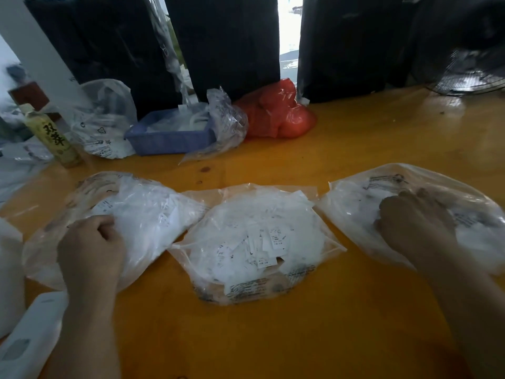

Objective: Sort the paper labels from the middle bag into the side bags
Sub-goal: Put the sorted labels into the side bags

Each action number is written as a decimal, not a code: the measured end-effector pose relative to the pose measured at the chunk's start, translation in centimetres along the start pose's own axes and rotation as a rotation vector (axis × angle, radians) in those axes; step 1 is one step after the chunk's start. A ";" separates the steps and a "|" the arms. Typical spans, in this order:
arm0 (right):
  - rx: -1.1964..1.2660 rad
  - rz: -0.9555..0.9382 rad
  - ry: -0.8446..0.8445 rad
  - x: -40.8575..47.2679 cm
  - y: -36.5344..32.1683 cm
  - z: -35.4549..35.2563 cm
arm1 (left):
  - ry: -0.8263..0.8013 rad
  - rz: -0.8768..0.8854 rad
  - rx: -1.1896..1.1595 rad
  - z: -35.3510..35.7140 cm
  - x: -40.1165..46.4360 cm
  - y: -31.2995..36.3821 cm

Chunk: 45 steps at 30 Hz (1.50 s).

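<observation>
Resting on the left bag [142, 214], left hand [90, 247] loosely curled, grasp unclear, right hand [415, 222] flat on right bag [355, 203], middle bag [254, 242] between, full of paper labels [273, 242]

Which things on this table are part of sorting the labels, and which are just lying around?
Part of the job:
middle bag
paper labels
left bag
right bag
left hand, fingers curled, over the left bag
right hand, over the right bag

Just lying about:
drink bottle
blue tray
red bag
fan
</observation>
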State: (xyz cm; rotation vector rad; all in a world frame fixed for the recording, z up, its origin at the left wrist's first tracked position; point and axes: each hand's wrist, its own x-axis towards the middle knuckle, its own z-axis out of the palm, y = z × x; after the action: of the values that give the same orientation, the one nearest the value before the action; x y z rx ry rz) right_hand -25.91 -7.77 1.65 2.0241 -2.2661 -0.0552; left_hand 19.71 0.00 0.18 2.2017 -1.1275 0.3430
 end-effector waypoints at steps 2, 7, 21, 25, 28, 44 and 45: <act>-0.002 -0.007 0.006 0.1 0.0 0.2 | -0.043 0.076 0.080 0.3 -0.2 0.6; 0.112 -0.007 0.090 0.3 0.0 0.5 | -0.136 0.061 0.062 0.4 -0.3 1.4; 1.315 -0.319 0.238 -2.9 -5.2 -0.6 | -0.006 0.428 -0.698 0.2 -6.7 10.2; 1.678 -0.420 -0.213 -4.8 -7.3 0.0 | -0.586 0.331 -0.918 1.5 -10.7 12.8; 1.639 -0.474 -0.215 -5.3 -8.6 0.8 | -0.891 0.142 -1.062 2.4 -11.5 13.1; 1.221 -0.521 -0.089 -5.1 -9.1 1.5 | -0.856 0.020 -1.066 3.0 -11.9 13.0; 1.231 -0.515 -0.090 -5.2 -9.2 1.6 | -0.857 -0.006 -1.098 2.9 -11.9 13.0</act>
State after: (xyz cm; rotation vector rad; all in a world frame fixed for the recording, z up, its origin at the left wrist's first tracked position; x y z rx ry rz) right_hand -16.44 -3.75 -1.04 3.0700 -1.8473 1.5645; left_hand 2.03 0.05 -2.41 1.2931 -1.2525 -1.0837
